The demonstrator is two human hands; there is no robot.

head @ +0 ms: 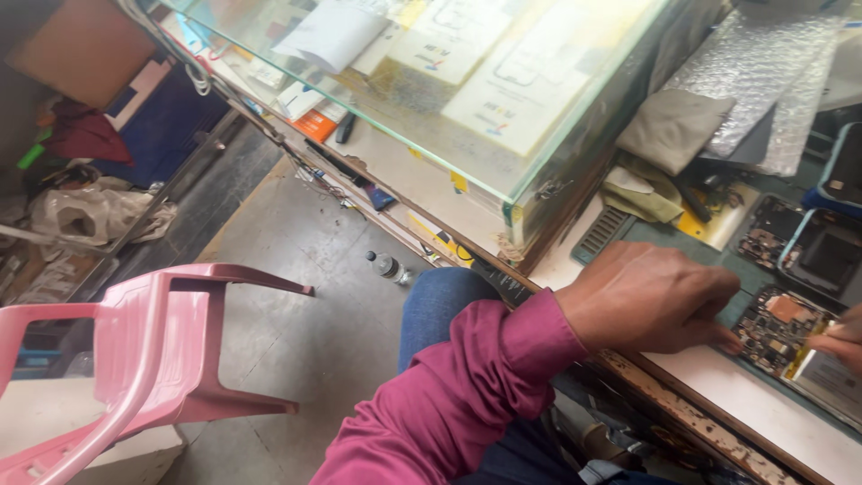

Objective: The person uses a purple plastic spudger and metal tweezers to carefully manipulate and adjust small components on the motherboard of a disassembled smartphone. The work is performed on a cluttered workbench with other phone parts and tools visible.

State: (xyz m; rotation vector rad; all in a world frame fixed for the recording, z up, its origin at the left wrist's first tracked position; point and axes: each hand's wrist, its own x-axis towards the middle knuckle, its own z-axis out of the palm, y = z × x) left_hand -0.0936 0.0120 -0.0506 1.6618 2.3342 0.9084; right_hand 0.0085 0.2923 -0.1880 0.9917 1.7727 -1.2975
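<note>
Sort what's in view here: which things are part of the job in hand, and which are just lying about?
In hand:
- left hand, fingertips on the opened phone
- right hand, only partly in view, at the same phone

Lying about:
- pink chair
- bottle on the floor
- glass case of boxes
- bubble wrap
- cloths
- second opened phone

White-yellow flat boxes (503, 90) under glass counter top (539, 171); orange packet (316, 124) beside.

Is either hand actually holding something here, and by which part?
The left hand presses its fingertips on the near left edge of the opened phone with exposed circuit board. The right hand, mostly out of frame, touches its right side; a true grip cannot be told.
</note>
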